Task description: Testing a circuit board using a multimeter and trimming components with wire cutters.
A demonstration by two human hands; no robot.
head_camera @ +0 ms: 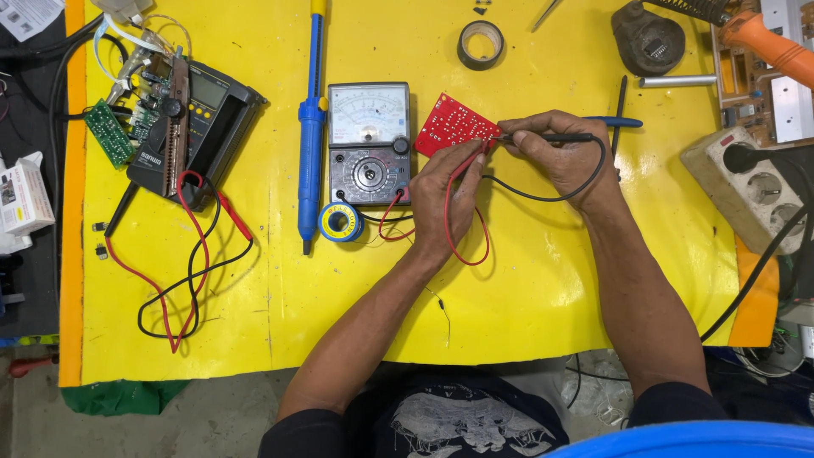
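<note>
- While the left hand [448, 197] pinches the red probe [471, 159], its tip touches the red circuit board [451, 125] mid-desk.
- Right hand [555, 148] grips the black probe [560, 136] on the board's edge.
- Testing looks underway; the analog meter [370, 142] sits just beside the board.
- Tape roll [481, 44] lies near the far edge.

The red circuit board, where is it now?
In the head view, the red circuit board lies centre-top on the yellow table, right of the analog multimeter, touched by both hands' probes.

Circuit board [453, 125] right of meter [370, 142], solder spool [341, 222] before it
</note>
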